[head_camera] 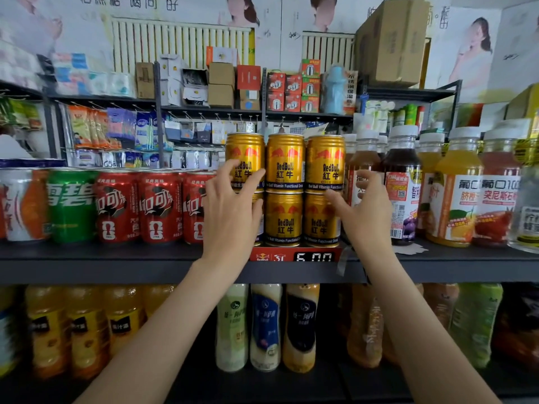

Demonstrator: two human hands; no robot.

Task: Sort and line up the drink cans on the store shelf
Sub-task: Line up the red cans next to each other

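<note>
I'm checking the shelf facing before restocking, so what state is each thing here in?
Gold Red Bull cans: upright, stacked in two tiers, labels facing out.
Red cola cans: upright in a row, labels forward.
Green can: upright, beside the cola.
Juice bottles: upright, capped.
Price tag: reads 5.00.
Left hand: fingers touching the left gold cans.
Right hand: fingers curled, no clear grip on anything.

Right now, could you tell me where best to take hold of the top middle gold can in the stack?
Grip the top middle gold can high on its round body, near the rim, coming from the front and above. Gold cans press against both its sides, so only its front and top are free. It stands upright on a lower can, so lift it straight up.
</note>
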